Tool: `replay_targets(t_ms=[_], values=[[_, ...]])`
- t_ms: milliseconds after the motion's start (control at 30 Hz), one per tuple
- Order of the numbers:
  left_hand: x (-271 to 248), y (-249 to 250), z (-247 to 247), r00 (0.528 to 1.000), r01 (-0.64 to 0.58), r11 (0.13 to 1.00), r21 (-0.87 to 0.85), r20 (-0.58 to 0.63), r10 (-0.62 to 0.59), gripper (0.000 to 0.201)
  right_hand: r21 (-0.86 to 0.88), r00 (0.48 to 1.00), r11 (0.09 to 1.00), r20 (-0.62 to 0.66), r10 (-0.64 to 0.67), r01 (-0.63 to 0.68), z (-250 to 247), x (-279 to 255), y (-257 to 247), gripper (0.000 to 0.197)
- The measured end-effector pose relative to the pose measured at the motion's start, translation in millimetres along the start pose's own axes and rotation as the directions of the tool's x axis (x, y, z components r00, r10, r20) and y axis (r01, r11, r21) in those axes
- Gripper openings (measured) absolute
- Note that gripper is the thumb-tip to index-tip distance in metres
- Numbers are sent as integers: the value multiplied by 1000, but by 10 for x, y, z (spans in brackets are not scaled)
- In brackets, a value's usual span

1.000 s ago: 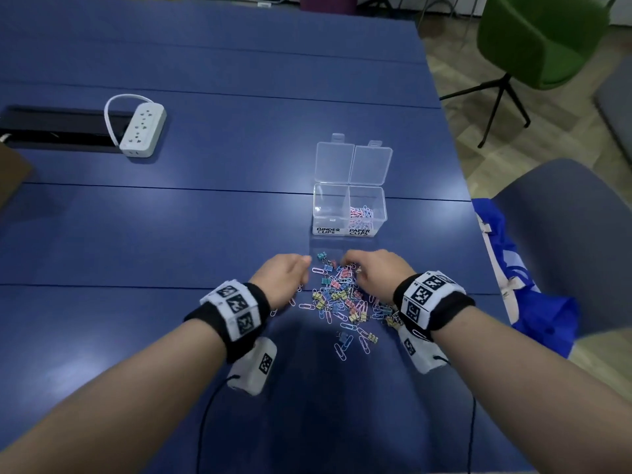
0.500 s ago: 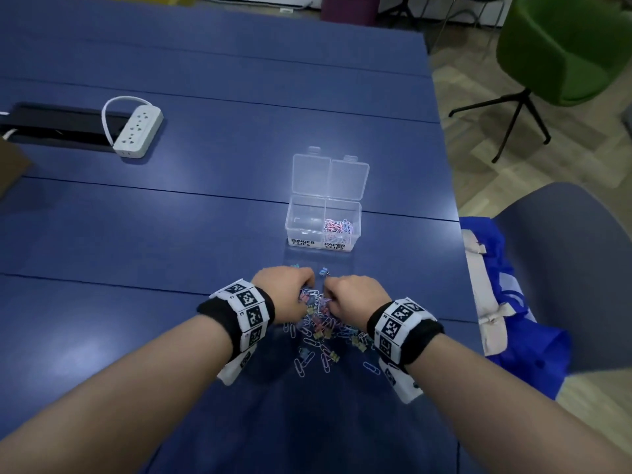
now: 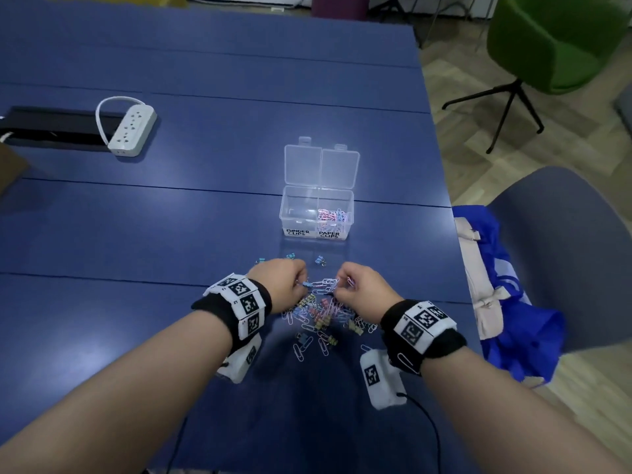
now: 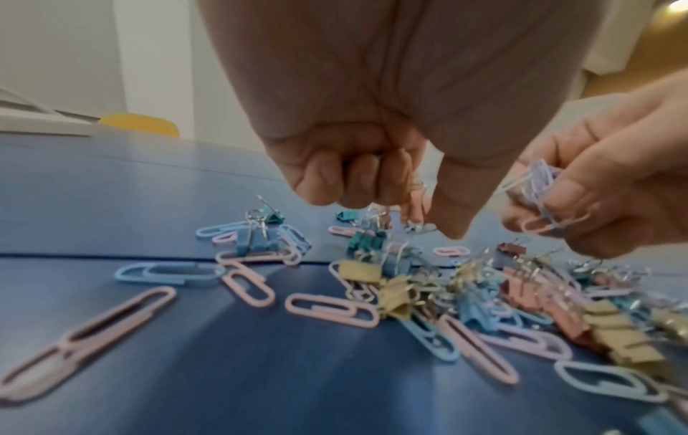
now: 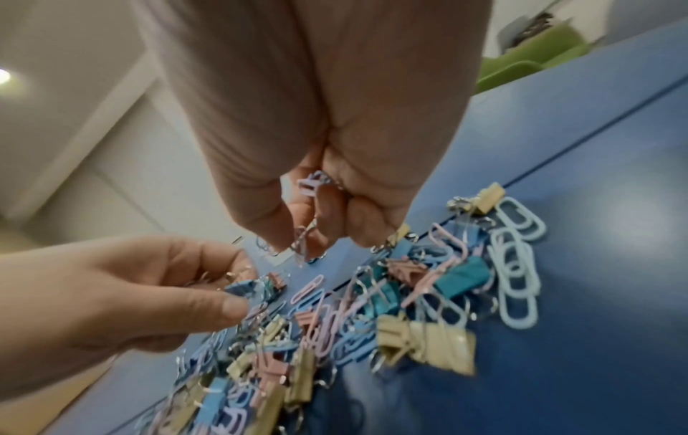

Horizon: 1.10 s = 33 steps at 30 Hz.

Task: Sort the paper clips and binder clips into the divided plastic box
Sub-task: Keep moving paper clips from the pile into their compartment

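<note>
A clear divided box (image 3: 316,200) stands open on the blue table (image 3: 205,206). Its right compartment, labelled PAPER CLIPS, holds several paper clips (image 3: 333,215); the left one, labelled BINDER CLIPS, looks empty. A mixed pile of pastel clips (image 3: 321,319) lies in front of it. Just above the pile's far side, my left hand (image 3: 301,282) pinches a blue binder clip (image 5: 245,287) with its other fingers (image 4: 357,182) curled. Beside it, my right hand (image 3: 342,285) grips a small bunch of paper clips (image 4: 540,191), also seen as paper clips (image 5: 311,182) in the right wrist view.
Two loose binder clips (image 3: 319,260) lie between the pile and the box. A white power strip (image 3: 131,130) and a black cable slot (image 3: 51,128) are far left. Past the table's right edge are a blue bag (image 3: 506,302), a grey chair (image 3: 561,254) and a green chair (image 3: 561,39).
Both hands closed in over the pile, picked up clips and now hold them slightly above it. The head view shifted, so the box sits further left in the picture.
</note>
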<state>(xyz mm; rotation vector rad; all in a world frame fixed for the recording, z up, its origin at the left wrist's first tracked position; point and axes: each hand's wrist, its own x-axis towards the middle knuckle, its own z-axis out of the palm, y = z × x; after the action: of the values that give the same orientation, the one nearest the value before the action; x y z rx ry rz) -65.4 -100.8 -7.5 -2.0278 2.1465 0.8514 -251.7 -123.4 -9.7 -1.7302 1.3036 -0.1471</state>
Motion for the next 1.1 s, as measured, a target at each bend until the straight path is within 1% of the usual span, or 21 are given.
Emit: replay_targets(t_ms=[133,233,300,400,467,567,633,733,800,833,867,900,933,967,1000,1033,1067,1100], values=[[-85,-16,-21,1000,-10,999,-33,1,10,8,169,997,985,-63,49,-37,37,-41,39,14],[-127,-38,-38,1000,4,995,-96,6,-3,5,298,994,953,-79,81,-54,31,-67,46,21],[-141,-52,-35,1000,7,988,-151,23,-4,9,395,989,915,-79,126,-85,28,-79,60,23],[-147,-57,-8,999,18,984,-179,44,-10,16,523,981,843,-61,186,-128,28,-82,89,23],[-161,-49,-8,999,37,973,-226,47,-27,13,588,981,797,-32,190,-135,45,-84,111,23],[-198,-47,-32,998,48,929,-368,52,-31,7,680,986,724,-6,165,-117,80,-79,145,21],[-209,-72,-31,998,61,862,-503,56,-38,4,712,989,694,8,146,-108,85,-96,147,19],[-180,-106,-19,995,94,763,-640,85,-51,19,717,992,687,44,116,-112,97,-133,171,18],[-143,-88,-20,987,159,666,-729,140,-82,28,705,991,697,69,112,-128,95,-156,183,20],[-123,-69,-26,981,194,599,-777,169,-99,29,708,990,693,77,117,-137,88,-165,183,21],[-106,-36,-37,976,218,529,-820,192,-105,24,723,988,675,82,129,-148,74,-179,181,24],[-89,0,-54,972,235,481,-844,210,-106,16,744,986,649,84,145,-159,56,-192,177,28],[-65,37,-64,970,244,458,-855,223,-100,11,766,983,621,87,159,-168,34,-209,175,29],[-38,70,-71,970,242,490,-838,225,-94,11,785,982,595,93,164,-174,11,-222,178,28],[-14,119,-64,976,211,584,-784,205,-78,15,805,983,568,102,156,-173,-11,-244,183,22],[-6,169,-63,984,153,718,-679,171,-47,16,823,984,542,112,140,-171,-26,-259,179,16],[-9,229,-59,989,77,837,-541,150,7,16,837,984,521,114,133,-168,-37,-271,182,11],[-15,285,-50,987,-1,924,-382,149,63,23,841,984,514,107,145,-167,-42,-272,192,13]])
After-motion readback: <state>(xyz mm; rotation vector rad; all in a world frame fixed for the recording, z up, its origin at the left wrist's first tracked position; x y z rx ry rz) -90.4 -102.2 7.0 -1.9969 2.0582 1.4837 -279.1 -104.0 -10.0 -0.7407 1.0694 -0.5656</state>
